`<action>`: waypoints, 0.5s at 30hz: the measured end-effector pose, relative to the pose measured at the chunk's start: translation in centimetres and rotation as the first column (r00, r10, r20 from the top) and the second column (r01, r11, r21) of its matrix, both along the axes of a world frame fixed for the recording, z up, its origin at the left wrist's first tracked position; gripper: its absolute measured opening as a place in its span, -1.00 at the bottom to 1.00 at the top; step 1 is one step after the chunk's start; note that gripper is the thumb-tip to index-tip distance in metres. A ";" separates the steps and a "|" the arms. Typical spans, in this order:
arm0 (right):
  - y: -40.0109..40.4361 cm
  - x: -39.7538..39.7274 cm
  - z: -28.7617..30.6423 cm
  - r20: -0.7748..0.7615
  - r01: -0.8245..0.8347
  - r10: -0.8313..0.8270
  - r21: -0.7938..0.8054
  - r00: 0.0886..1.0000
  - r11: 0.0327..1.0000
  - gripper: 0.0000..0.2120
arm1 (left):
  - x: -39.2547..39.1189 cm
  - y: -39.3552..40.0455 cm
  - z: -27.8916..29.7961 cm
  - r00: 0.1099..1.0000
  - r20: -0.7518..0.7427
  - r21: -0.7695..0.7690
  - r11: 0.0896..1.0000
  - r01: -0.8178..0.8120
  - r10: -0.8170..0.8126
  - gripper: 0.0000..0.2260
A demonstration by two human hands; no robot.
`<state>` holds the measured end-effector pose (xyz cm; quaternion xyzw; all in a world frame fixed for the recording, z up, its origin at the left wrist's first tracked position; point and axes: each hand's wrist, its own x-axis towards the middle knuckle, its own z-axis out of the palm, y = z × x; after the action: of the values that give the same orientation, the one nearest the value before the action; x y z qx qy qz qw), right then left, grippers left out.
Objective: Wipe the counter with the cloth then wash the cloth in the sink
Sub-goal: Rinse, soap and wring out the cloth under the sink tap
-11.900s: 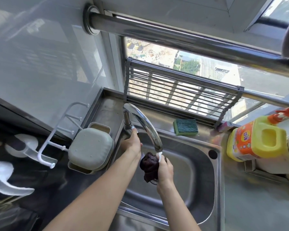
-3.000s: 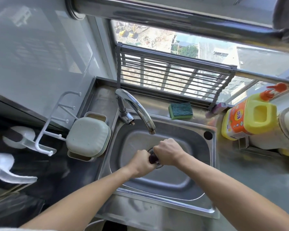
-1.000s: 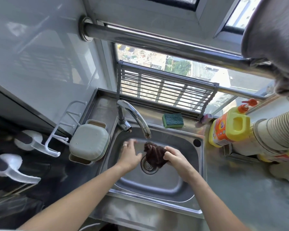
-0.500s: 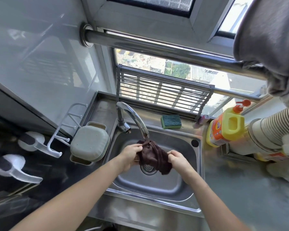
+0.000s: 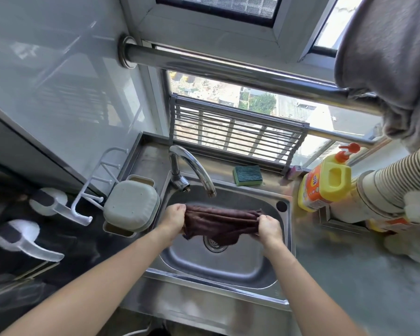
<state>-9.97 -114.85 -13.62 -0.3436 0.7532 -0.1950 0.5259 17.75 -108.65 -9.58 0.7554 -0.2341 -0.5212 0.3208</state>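
A dark brown cloth (image 5: 220, 221) is stretched out wide above the steel sink (image 5: 230, 265), over the drain (image 5: 215, 243). My left hand (image 5: 174, 218) grips its left end and my right hand (image 5: 268, 225) grips its right end. The cloth's lower edge hangs loose between them. The curved faucet (image 5: 195, 169) ends just above the cloth, and no water shows at its spout. Grey counter (image 5: 354, 282) runs to the right of the sink.
A green sponge (image 5: 247, 175) lies on the ledge behind the sink, under a metal rack (image 5: 235, 137). A yellow detergent bottle (image 5: 325, 185) and stacked cups (image 5: 386, 185) stand right. A grey lidded box (image 5: 131, 209) sits left. A grey towel (image 5: 388, 64) hangs on the rail.
The cloth was bunched in a wad over the drain. My hands have drawn apart and spread it out flat between them, a little higher over the sink.
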 end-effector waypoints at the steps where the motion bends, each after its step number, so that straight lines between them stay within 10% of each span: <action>1: 0.1 0.2 1.3 0.039 0.053 -0.053 0.007 0.998 0.999 -0.79 | 0.3 0.1 -0.1 0.999 -0.033 0.000 1.000 -0.017 0.017 -0.73; 7: 1.2 0.3 6.3 0.453 -0.083 0.064 0.023 0.889 0.996 -0.84 | 1.5 0.3 0.1 0.947 -0.283 0.018 0.988 -0.153 0.152 -0.77; 15: 0.7 -1.2 4.2 0.187 0.039 -0.038 -0.001 0.982 0.999 -0.82 | 1.7 0.6 0.1 0.969 -0.152 -0.113 0.971 -0.211 0.193 -0.90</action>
<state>-11.19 -114.18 -9.43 -0.3103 0.7066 -0.2381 0.5897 19.42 -108.06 -9.47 0.7145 -0.1658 -0.5213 0.4361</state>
